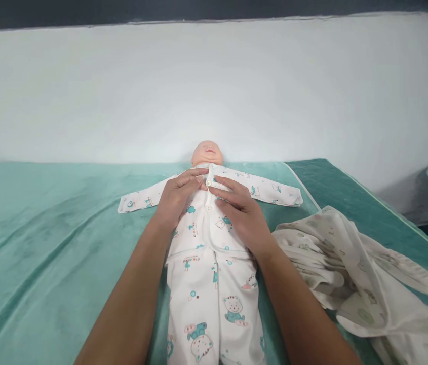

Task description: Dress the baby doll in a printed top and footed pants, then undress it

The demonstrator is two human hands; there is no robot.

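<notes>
A baby doll (pixel 206 152) lies on its back, its head at the far edge of the mat. It wears a white long-sleeved baby shirt (pixel 217 235) and matching trousers (pixel 198 309), both printed with teal animals. The sleeves stretch out to both sides. At the chest, my left hand (pixel 179 195) has its fingers closed on the shirt's front edge, beside an upper button (pixel 208 183). My right hand (pixel 244 210) holds the same front edge from the other side, its fingertips around that button. A lower button (pixel 208 208) shows between the hands. Fabric under the fingertips is partly hidden.
A crumpled white cloth garment (pixel 335 253) with a pale green print lies at the right. Teal mats (pixel 65 228) cover the surface under the doll. A white wall (pixel 206 86) rises directly behind the doll's head.
</notes>
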